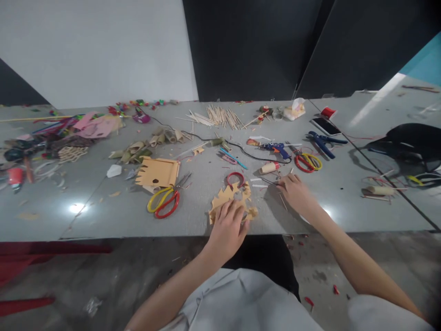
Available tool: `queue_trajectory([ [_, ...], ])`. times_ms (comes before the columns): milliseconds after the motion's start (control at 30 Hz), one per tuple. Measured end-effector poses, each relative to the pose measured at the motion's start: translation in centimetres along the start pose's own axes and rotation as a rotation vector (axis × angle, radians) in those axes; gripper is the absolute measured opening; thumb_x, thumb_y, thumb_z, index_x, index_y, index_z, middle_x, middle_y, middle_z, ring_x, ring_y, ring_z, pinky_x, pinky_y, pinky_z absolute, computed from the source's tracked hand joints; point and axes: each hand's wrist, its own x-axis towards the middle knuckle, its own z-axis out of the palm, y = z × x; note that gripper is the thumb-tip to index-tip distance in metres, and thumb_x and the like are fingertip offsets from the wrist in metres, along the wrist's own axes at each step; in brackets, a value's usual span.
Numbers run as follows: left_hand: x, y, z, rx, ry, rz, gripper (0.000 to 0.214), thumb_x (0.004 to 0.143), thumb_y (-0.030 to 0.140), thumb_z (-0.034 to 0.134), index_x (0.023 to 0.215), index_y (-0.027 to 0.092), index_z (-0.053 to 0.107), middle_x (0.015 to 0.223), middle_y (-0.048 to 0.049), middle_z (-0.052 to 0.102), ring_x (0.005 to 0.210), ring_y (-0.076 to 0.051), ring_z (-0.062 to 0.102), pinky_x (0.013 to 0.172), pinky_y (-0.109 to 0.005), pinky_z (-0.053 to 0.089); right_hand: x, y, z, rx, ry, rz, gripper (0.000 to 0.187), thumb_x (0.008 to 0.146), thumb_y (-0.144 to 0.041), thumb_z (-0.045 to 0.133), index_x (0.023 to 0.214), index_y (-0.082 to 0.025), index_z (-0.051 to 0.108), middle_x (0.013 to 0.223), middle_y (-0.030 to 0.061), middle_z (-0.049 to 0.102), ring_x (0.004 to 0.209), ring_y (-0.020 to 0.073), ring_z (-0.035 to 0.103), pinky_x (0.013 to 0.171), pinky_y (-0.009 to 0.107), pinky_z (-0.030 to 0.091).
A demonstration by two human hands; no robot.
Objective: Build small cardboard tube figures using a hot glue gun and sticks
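Observation:
My left hand (229,223) lies flat on a jagged-edged tan cardboard piece (220,200) at the table's front edge, its fingers spread. A red ring (235,179) touches the far side of that piece. To the right, my right hand (296,193) rests low over the table with its fingers pinched together at the end of a thin dark stick-like tool (269,182); its exact kind is too small to tell. White strips (259,185) lie beside those fingertips. Just beyond is a short bamboo tube with a red end (269,168).
Yellow-and-red scissors (163,201) and a notched tan box (157,172) lie left. A blue glue gun (275,148), more scissors (308,162) and blue pliers (322,143) are right. Thin sticks (223,116), bamboo pieces (134,151) and a black cord (241,149) lie farther back.

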Motion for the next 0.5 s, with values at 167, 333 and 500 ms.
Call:
queue_trajectory([
  [167, 0.5, -0.6, 0.1, -0.029, 0.0, 0.002, 0.027, 0.107, 0.025, 0.057, 0.13, 0.023, 0.07, 0.146, -0.0115, 0.067, 0.142, -0.034, 0.055, 0.119, -0.058, 0.048, -0.2, 1.1, -0.4, 0.062, 0.067, 0.078, 0.031, 0.109, -0.035, 0.043, 0.106, -0.017, 0.068, 0.107, 0.0206, 0.07, 0.109, 0.0374, 0.064, 0.099, 0.055, 0.051],
  [333, 1.5, -1.6, 0.9, -0.066, -0.008, 0.019, 0.019, 0.109, 0.022, 0.054, 0.105, 0.021, 0.073, 0.138, -0.0107, 0.072, 0.141, -0.031, 0.056, 0.12, -0.054, 0.048, -0.9, 2.3, -1.5, 0.196, 0.055, 0.255, 0.027, 0.108, -0.04, 0.045, 0.105, -0.021, 0.063, 0.096, 0.014, 0.073, 0.091, 0.0302, 0.068, 0.081, 0.042, 0.052],
  [500, 2.0, -1.6, 0.6, -0.121, -0.049, 0.001, 0.018, 0.108, 0.03, 0.058, 0.102, 0.02, 0.073, 0.144, -0.0103, 0.07, 0.146, -0.031, 0.055, 0.122, -0.051, 0.049, -2.3, 1.8, -3.1, 0.287, -0.011, 0.325, 0.02, 0.106, -0.033, 0.049, 0.117, -0.021, 0.06, 0.097, 0.0112, 0.076, 0.083, 0.0271, 0.071, 0.073, 0.035, 0.048],
])
